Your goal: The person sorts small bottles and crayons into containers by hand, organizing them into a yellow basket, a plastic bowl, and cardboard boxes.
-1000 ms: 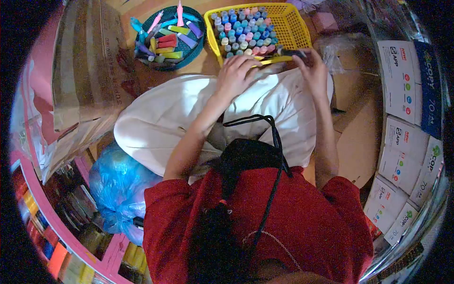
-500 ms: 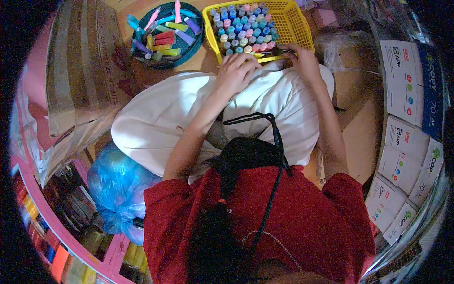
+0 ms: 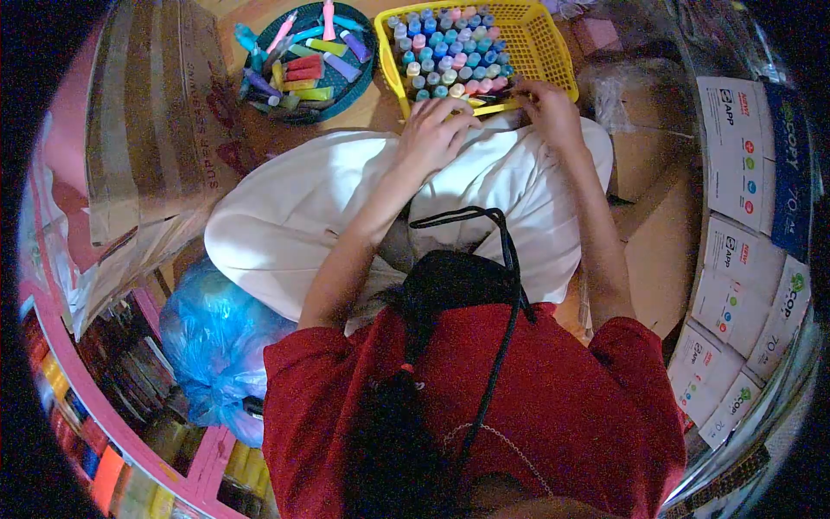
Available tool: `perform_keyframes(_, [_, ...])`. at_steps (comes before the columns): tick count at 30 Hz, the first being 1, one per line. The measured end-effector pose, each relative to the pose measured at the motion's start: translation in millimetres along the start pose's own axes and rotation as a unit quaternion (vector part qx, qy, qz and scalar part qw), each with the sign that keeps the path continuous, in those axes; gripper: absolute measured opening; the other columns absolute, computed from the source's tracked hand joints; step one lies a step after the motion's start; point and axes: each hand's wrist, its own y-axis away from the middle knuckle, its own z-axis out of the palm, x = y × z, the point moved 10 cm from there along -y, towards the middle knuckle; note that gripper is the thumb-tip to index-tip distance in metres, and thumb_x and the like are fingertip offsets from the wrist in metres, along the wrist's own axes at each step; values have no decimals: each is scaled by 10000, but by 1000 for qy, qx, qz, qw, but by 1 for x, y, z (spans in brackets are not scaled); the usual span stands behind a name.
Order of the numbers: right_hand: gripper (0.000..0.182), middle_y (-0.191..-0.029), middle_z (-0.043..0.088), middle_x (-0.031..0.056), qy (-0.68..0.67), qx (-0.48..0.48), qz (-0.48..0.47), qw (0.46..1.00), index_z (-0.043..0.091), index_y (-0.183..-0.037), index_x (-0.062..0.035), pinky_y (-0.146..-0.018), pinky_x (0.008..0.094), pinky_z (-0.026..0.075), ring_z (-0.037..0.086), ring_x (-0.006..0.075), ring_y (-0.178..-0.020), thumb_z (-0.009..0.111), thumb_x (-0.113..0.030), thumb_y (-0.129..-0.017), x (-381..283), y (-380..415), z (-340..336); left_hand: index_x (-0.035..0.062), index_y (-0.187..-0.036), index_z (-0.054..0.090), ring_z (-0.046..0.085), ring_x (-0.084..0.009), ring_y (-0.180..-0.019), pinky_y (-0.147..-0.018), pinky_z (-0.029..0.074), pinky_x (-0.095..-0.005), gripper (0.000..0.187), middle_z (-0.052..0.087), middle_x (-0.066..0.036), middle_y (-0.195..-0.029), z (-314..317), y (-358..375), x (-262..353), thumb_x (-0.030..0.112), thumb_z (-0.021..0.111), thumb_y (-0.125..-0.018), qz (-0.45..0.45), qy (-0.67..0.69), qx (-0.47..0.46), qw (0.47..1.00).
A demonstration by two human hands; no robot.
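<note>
A yellow plastic basket (image 3: 553,56) holds several rows of small capped bottles (image 3: 445,50) in blue, teal, pink and grey; its right part shows bare mesh. My left hand (image 3: 435,130) rests at the basket's near edge, fingers bent over the front row. At the near right corner of the bottle rows is my right hand (image 3: 546,105), its fingers bent together by a dark, thin item at the rim. What it grips there is too small to name. Left of the basket, a round dark teal basket (image 3: 367,76) holds several coloured tubes (image 3: 304,69).
A cardboard box (image 3: 147,121) stands at the left. Below it are a blue plastic bag (image 3: 220,337) and a pink shelf (image 3: 207,458) with books. Stacked paper boxes (image 3: 731,190) line the right side. Clear plastic wrap (image 3: 618,95) lies right of the yellow basket.
My right hand has shifted slightly, its fingers drawn a little closer together at the basket's near edge. My left hand stays at nearly the same place.
</note>
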Motion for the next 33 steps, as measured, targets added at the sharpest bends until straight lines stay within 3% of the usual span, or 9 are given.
perform_keyframes(4, [233,-903,613,148,-20,13,77,997,599,-961,-71,-720,408,465,588,314,-831,598,-193,-762,31,-6,-5,178,-845,637,525,-212,-879,-760,401,-347,155,541,-1,-923,2,2,-3,96,577,-727,8,0,2,1000])
perform_keyframes(7, [276,-901,611,175,-39,23,53,998,589,-1000,-59,-733,416,465,588,330,-839,603,-199,-762,48,-11,1,177,-840,638,525,-215,-879,-764,402,-348,156,541,-4,-924,2,2,-3,92,577,-723,7,3,3,1000])
perform_keyframes(10, [289,-910,611,184,-17,-73,74,994,586,-1014,-60,-757,415,464,584,337,-865,606,-185,-754,72,-19,37,175,-838,638,526,-218,-879,-765,401,-352,156,541,-8,-926,2,1,-2,89,576,-725,5,3,0,1000])
perform_keyframes(19, [343,-924,616,179,16,-146,14,989,593,-1038,-65,-780,408,461,589,337,-860,637,-141,-707,68,-37,70,173,-832,639,527,-219,-883,-770,399,-352,152,540,-11,-933,2,1,-4,84,575,-727,1,10,-4,1000])
perform_keyframes(28, [352,-924,619,179,-58,-179,66,980,601,-995,-36,-781,401,463,593,333,-863,651,-153,-667,75,-37,78,180,-837,641,524,-215,-894,-778,394,-352,157,543,-6,-934,4,1,-5,89,572,-729,-1,9,-9,1000])
perform_keyframes(31, [381,-937,615,186,-27,-165,68,984,596,-998,-34,-778,405,466,592,342,-866,661,-171,-649,109,-45,105,182,-826,637,525,-211,-886,-779,387,-347,152,540,1,-919,4,1,-6,92,576,-720,2,12,-3,1000])
perform_keyframes(33, [368,-911,625,177,2,-191,50,980,592,-993,-12,-749,377,469,605,302,-818,655,-160,-661,105,-46,104,185,-804,627,523,-208,-877,-785,375,-342,145,531,11,-891,3,1,-5,95,584,-699,3,14,6,1000])
